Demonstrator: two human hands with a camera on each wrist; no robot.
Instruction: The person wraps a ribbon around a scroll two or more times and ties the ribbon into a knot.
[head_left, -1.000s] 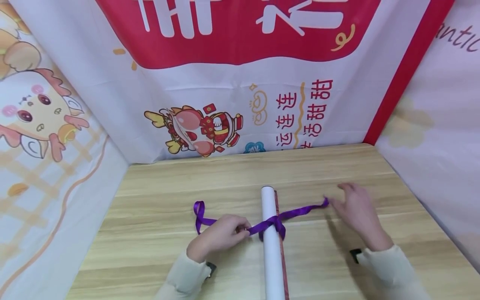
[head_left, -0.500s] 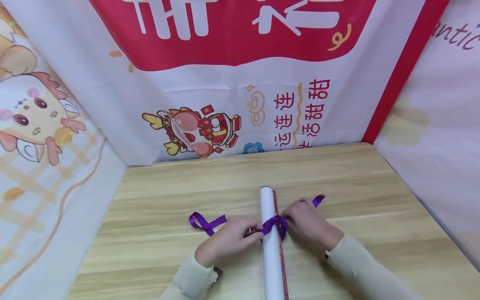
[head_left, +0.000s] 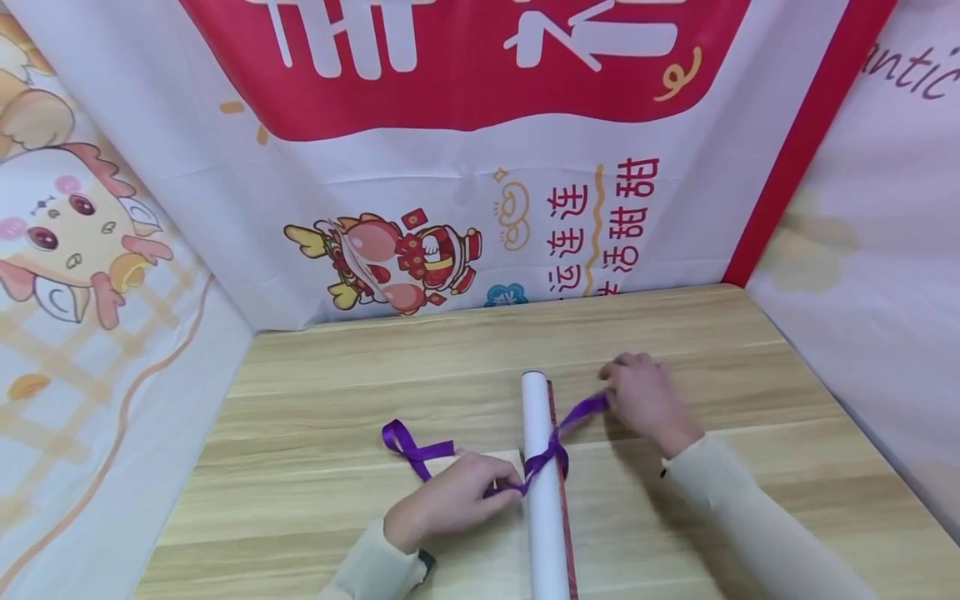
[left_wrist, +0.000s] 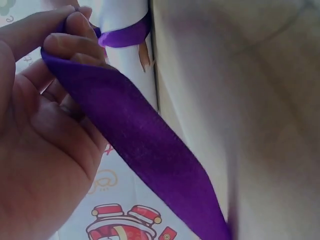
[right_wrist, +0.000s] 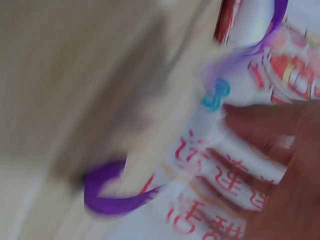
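A long white roll point(head_left: 546, 517) with a red strip along its right side lies on the table. A purple ribbon point(head_left: 557, 442) goes round it and crosses on top. My left hand point(head_left: 459, 492), left of the roll, pinches the ribbon; in the left wrist view, the ribbon's tail point(left_wrist: 135, 120) drapes over the fingers. My right hand point(head_left: 648, 400) is right of the roll, beside the other ribbon length. Blurred in the right wrist view, its fingers point(right_wrist: 260, 120) look spread apart, and a loose ribbon end point(right_wrist: 112, 202) curves away from them.
The wooden table point(head_left: 315, 392) runs back to a printed cloth point(head_left: 420, 158) hanging behind it. Printed cloth also hangs at the left point(head_left: 97, 350) and right point(head_left: 885, 275). The ribbon's left tail point(head_left: 412, 446) forms a loop on the table.
My right hand moved in to the roll, then back out and up to the right, and the ribbon's right length now slants upward. My left hand shifted slightly right and down, still pinching the ribbon.
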